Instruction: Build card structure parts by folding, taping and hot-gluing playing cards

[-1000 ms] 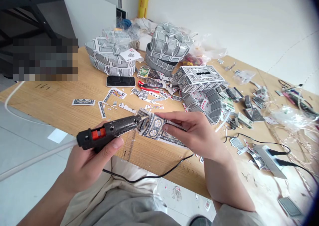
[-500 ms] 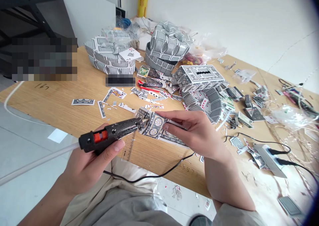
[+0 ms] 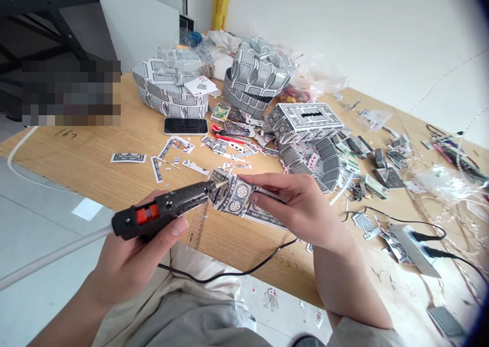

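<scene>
My left hand (image 3: pixel 133 255) is wrapped around a black hot glue gun (image 3: pixel 164 209) with a red patch on its body and a white glue stick out of its back. Its metal nozzle meets the left part of a strip of patterned playing cards (image 3: pixel 236 196); whether it touches cannot be made out. Thumb and fingers of my right hand (image 3: pixel 301 207) pinch that strip from the right, just above the table. Under the nozzle end lies a clear ruler (image 3: pixel 196 227), partly hidden by the gun.
Woven card baskets (image 3: pixel 171 84) (image 3: pixel 255 77) stand at the back, beside a card tissue box (image 3: pixel 305 120) and an open card tray (image 3: pixel 328 163). A phone (image 3: pixel 186 126), a red cutter (image 3: pixel 229 134) and card scraps lie ahead. At right is a power strip (image 3: pixel 414 250) with cords.
The glue gun has drawn back slightly to the left, and its nozzle now shows more plainly over the cards. My right hand keeps its pinch on the strip.
</scene>
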Demonstrator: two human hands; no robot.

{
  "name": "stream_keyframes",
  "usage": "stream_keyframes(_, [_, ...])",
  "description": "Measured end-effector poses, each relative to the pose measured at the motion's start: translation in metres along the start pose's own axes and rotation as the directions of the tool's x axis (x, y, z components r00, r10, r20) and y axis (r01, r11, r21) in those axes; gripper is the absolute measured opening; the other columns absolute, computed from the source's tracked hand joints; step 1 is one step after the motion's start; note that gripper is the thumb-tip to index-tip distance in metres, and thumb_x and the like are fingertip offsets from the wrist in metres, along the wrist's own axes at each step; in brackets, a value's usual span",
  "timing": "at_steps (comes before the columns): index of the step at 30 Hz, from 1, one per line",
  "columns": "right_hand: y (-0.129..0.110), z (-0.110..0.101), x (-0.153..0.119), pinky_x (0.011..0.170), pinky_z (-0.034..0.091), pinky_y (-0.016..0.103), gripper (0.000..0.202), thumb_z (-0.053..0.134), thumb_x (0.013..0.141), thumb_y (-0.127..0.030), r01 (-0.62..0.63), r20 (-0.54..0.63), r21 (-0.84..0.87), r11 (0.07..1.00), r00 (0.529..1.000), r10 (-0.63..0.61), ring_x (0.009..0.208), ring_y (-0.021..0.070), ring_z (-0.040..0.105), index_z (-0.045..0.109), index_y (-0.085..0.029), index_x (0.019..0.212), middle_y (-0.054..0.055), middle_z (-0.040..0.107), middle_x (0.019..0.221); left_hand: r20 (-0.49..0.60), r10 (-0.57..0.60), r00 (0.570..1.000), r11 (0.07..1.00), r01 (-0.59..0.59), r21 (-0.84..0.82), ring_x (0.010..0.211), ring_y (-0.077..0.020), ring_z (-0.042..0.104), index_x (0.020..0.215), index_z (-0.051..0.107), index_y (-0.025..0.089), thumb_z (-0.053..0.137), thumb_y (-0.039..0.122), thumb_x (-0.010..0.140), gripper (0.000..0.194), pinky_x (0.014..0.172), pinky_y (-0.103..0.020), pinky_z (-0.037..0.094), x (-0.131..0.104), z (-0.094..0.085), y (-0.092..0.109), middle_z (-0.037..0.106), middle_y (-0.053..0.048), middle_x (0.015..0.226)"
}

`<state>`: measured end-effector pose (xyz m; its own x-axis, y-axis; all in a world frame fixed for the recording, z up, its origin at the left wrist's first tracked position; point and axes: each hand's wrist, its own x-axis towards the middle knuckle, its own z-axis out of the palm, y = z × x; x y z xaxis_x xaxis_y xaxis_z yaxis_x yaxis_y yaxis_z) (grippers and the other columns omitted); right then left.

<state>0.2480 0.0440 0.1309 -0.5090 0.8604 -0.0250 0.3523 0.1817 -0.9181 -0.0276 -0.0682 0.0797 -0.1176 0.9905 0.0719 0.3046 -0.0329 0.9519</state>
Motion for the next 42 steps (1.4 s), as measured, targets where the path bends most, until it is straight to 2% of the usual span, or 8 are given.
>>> stream_keyframes(5, [-0.001,0.001,0.0,0.089,0.066,0.038,0.035,0.076,0.095,-0.025,-0.001,0.004,0.024,1.0,1.0,0.001,0.105,0.0269,0.081,0.084,-0.023,0.13,0.007,0.085,0.124,0.041,0.038,0.998,0.999,-0.038,0.001,0.06,-0.0165,0.055,0.108,0.072,0.024,0.068,0.041,0.102,0.019,0.059,-0.028,0.048,0.005,0.002,-0.001,0.061,0.001,0.072])
stream_keyframes(11, [-0.001,-0.002,0.001,0.087,0.064,0.034,0.036,0.076,0.095,-0.022,0.01,-0.01,0.016,1.0,1.0,-0.01,0.106,0.0255,0.081,0.084,-0.022,0.13,0.007,0.085,0.124,0.122,0.034,0.992,0.999,-0.038,0.031,0.057,-0.0146,0.053,0.092,0.068,0.025,0.067,0.037,0.102,0.015,0.057,-0.026,0.047,0.003,-0.004,0.003,0.056,0.004,0.065])
stream_keyframes(22, [0.002,-0.002,0.0,0.088,0.065,0.039,0.037,0.075,0.095,-0.026,0.002,0.021,0.016,1.0,1.0,-0.003,0.105,0.0272,0.08,0.084,-0.022,0.131,0.009,0.085,0.121,-0.023,-0.036,0.999,0.999,0.036,-0.008,0.065,-0.0167,0.056,0.095,0.072,0.023,0.069,0.04,0.099,0.018,0.065,-0.029,0.047,0.005,0.006,0.012,0.057,0.003,0.065])
stream_keyframes(29, [0.002,-0.005,0.002,0.1,0.064,0.041,0.036,0.076,0.094,-0.021,0.015,0.005,0.058,0.998,1.0,-0.015,0.112,0.0278,0.08,0.084,-0.024,0.13,0.008,0.085,0.125,0.128,0.008,0.992,0.994,-0.023,0.111,0.055,-0.0145,0.052,0.081,0.069,0.024,0.071,0.043,0.098,0.025,0.052,-0.028,0.044,0.002,-0.012,0.012,0.057,0.003,0.062])
stream_keyframes(32, [0.002,-0.005,0.003,0.105,0.063,0.042,0.035,0.079,0.093,-0.02,0.015,-0.009,0.093,0.996,1.0,-0.015,0.116,0.0281,0.08,0.085,-0.023,0.128,0.008,0.085,0.125,0.025,-0.052,0.998,0.993,0.05,0.106,0.052,-0.0127,0.049,0.087,0.07,0.024,0.072,0.047,0.098,0.025,0.05,-0.028,0.042,-0.002,-0.018,0.009,0.059,0.003,0.066])
stream_keyframes(35, [0.005,-0.005,0.005,0.1,0.064,0.04,0.037,0.082,0.091,-0.022,-0.012,-0.013,0.156,0.988,1.0,0.014,0.114,0.0278,0.08,0.084,-0.021,0.128,0.009,0.084,0.125,-0.121,-0.073,0.99,0.996,0.067,-0.058,0.054,-0.013,0.054,0.097,0.072,0.022,0.074,0.048,0.097,0.026,0.048,-0.03,0.045,-0.002,-0.021,0.006,0.069,-0.001,0.081])
stream_keyframes(38, [0.008,-0.007,0.008,0.092,0.064,0.036,0.04,0.082,0.092,-0.025,-0.085,0.018,0.257,0.963,0.996,0.083,0.108,0.0244,0.08,0.081,-0.021,0.133,0.008,0.084,0.125,-0.13,0.0,0.992,0.979,-0.027,-0.2,0.056,-0.0162,0.058,0.099,0.073,0.021,0.075,0.045,0.097,0.024,0.044,-0.031,0.048,0.001,-0.02,0.003,0.07,-0.004,0.081])
stream_keyframes(42, [0.009,-0.013,0.009,0.092,0.062,0.032,0.039,0.087,0.088,-0.024,-0.151,0.059,0.445,0.883,0.988,0.139,0.105,0.0196,0.078,0.082,-0.022,0.127,0.007,0.085,0.119,-0.106,0.048,0.993,0.993,-0.059,-0.103,0.057,-0.0156,0.058,0.106,0.074,0.025,0.067,0.044,0.104,0.02,0.05,-0.031,0.05,-0.003,-0.01,0.004,0.069,-0.002,0.077])
